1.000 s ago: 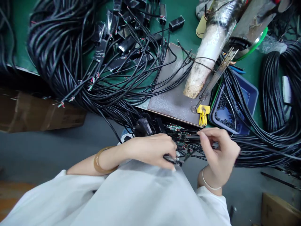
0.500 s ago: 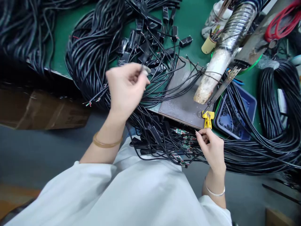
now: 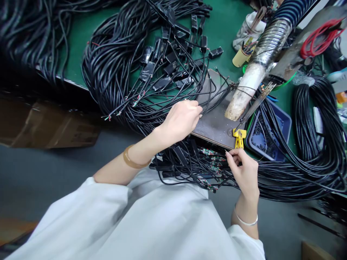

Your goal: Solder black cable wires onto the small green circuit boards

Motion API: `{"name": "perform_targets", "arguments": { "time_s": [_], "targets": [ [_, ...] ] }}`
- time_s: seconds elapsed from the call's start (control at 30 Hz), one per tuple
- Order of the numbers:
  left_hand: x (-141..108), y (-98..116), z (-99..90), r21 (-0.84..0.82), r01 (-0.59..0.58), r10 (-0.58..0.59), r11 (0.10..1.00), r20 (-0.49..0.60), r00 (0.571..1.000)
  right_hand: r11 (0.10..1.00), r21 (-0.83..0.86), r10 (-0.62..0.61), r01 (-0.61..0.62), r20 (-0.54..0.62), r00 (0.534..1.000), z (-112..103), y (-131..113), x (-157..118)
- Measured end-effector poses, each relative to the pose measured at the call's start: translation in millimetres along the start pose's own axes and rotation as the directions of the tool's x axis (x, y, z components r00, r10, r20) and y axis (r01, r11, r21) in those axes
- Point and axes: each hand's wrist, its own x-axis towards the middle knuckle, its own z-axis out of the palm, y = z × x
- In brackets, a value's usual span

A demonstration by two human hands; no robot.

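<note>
My left hand (image 3: 183,119) is closed over the front edge of the brown board (image 3: 213,126), back of the hand up. Its fingertips are hidden, and so is whatever they hold. My right hand (image 3: 244,168) pinches a thin pale wire, seemingly solder wire (image 3: 226,152), whose tip pokes out past the thumb and finger. Just above that hand is a yellow clip (image 3: 239,138) below a slim metal rod (image 3: 255,105). Between the hands, below the board, lie black cables with small green circuit boards (image 3: 208,151) and black housings (image 3: 180,155).
Bundled black cables (image 3: 116,68) with bare coloured ends and black boxes (image 3: 146,71) cover the green table. A white-ended duct (image 3: 241,95) slants over the board. Right of it stand a blue tray (image 3: 286,121) of small black pieces and a coiled cable bundle (image 3: 300,119).
My left hand has moved right and down, from over the cable bundle to the board's edge, and has turned back-up. My right hand stays in the same place with its pinch.
</note>
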Motion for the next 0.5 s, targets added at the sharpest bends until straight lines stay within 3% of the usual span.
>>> {"name": "perform_targets", "arguments": {
  "time_s": [0.07,0.17,0.23,0.3,0.33,0.4,0.43,0.47,0.5],
  "targets": [
    [-5,-2,1.9,-0.044,-0.008,0.006,0.999,-0.030,1.000,1.000,0.001,0.013,-0.013,-0.006,1.000,-1,2,-2],
    [-12,-6,3.4,-0.081,0.042,-0.055,0.996,-0.172,0.983,0.999,-0.013,0.034,-0.034,-0.024,0.999,-2,6,-5],
    [-12,-10,1.9,-0.143,0.084,-0.121,0.986,-0.277,0.953,0.999,-0.014,0.036,-0.036,-0.036,0.999,-3,7,-5],
    [-10,-15,-4.8,-0.344,0.099,-0.234,0.934,-0.376,0.897,0.999,-0.002,0.040,-0.040,-0.052,0.998,-3,6,-3],
    [-8,-18,-10.5,-0.496,0.077,-0.310,0.865,-0.407,0.859,0.998,0.020,0.054,-0.053,-0.057,0.997,-3,4,-1],
    [-6,-24,-26.2,-0.812,-0.037,-0.490,0.582,-0.386,0.781,0.988,0.126,0.098,-0.091,-0.051,0.994,-7,0,-1],
    [-6,-27,-35.3,-0.916,-0.089,-0.534,0.391,-0.305,0.789,0.972,0.205,0.124,-0.114,-0.039,0.991,-13,-2,-5],
    [-8,-29,-44.4,-0.974,-0.088,-0.522,0.209,-0.187,0.832,0.953,0.277,0.135,-0.121,-0.032,0.990,-21,-5,-13],
    [-11,-32,-52.9,-0.994,-0.050,-0.458,0.095,-0.088,0.885,0.943,0.317,0.127,-0.103,-0.056,0.990,-33,-8,-26]
  ]
}}
